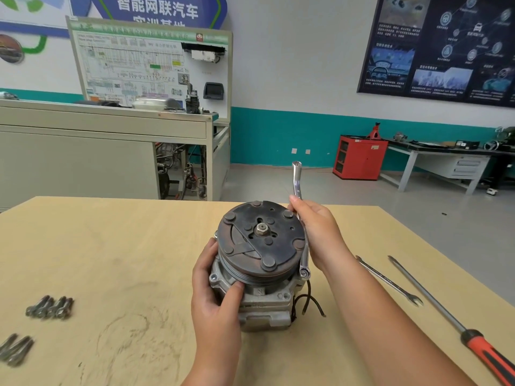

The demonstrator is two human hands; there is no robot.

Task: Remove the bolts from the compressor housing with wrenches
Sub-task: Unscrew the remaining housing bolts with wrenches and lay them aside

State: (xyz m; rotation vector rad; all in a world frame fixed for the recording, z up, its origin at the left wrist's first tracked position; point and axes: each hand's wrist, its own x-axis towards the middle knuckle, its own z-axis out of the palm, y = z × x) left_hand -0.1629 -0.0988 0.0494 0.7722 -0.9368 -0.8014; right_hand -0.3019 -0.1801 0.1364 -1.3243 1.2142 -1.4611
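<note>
"While the left hand (214, 296) clasped the compressor housing (259, 299) mid-table, where was the wrench (296, 176)?"

"Its ring sat on the near-right bolt (304, 273); the shaft rose away, the right hand (317, 232) curled round it."

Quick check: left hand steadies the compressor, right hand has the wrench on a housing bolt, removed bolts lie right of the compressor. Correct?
One error: the head view shows the removed bolts lying left of the compressor. To its right lie a spanner and a screwdriver. The rest holds.
</note>
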